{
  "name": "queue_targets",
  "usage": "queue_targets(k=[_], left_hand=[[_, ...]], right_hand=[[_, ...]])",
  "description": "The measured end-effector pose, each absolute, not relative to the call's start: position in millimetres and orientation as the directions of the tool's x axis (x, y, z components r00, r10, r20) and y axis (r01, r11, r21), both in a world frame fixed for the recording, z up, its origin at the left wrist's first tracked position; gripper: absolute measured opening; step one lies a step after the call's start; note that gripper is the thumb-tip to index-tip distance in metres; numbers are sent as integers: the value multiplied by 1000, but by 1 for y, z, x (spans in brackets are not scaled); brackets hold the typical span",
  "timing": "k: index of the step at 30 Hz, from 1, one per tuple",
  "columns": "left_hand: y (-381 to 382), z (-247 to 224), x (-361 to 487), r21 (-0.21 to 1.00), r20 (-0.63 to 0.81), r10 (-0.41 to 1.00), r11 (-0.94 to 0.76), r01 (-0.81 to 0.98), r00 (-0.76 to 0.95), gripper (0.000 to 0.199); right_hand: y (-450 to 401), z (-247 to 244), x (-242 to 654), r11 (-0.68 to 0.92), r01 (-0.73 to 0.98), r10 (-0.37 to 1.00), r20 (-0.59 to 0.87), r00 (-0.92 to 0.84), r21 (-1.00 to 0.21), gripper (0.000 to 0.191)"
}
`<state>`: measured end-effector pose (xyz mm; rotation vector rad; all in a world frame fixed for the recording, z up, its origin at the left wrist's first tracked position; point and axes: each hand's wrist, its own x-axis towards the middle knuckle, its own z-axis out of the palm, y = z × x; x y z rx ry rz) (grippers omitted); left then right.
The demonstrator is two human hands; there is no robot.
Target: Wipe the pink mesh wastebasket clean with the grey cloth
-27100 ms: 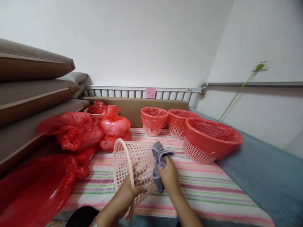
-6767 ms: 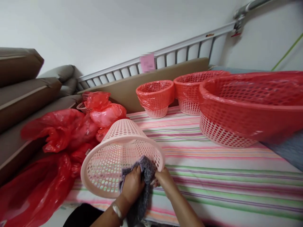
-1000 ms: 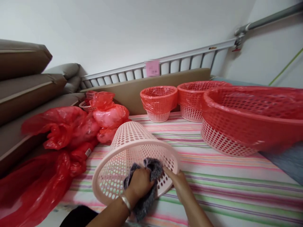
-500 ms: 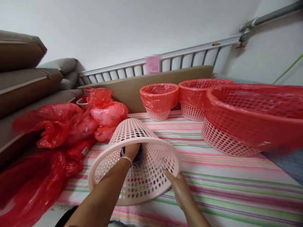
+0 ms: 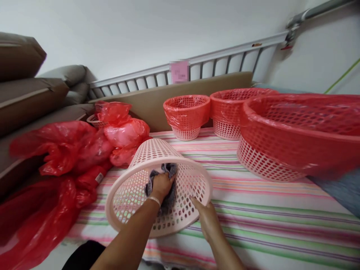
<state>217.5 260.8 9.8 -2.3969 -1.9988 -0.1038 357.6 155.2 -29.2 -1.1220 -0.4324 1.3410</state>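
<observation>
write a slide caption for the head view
Left hand holds a cloth inside a tipped pink basket while the right hand grips its rim.

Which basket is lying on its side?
The bare basket with the left hand and cloth inside; the three red-lined baskets at right stand upright.

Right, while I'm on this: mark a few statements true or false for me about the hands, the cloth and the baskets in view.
1. The left hand holds a grey cloth inside a pale pink basket. True.
2. The right hand is holding the grey cloth too. False: it grips the rim of the pale pink basket.
3. Three baskets lined with red plastic stand upright. True.
4. The pale pink basket stands upright as well. False: it lies on its side, its open end towards the person.
5. A pink note is on the radiator. True.
</observation>
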Motion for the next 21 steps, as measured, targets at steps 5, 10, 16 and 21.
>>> queue_targets(k=[5, 10, 16, 21], left_hand=[[175, 15, 226, 52, 33, 935, -355, 933, 354, 49], [142, 20, 217, 106, -40, 886, -457, 883, 463, 48], [170, 39, 215, 102, -39, 954, -293, 951, 298, 52], [251, 65, 211, 7, 98, 991, -92, 996, 91, 55]], right_hand=[[155, -23, 356, -144, -514, 909, -319, 269, -845, 42], [153, 0, 374, -84, -319, 931, -189, 312, -944, 38], [159, 0, 374, -166, -379, 916, -284, 282, -911, 30], [159, -10, 354, -166, -406, 943, -266, 201, -898, 28]])
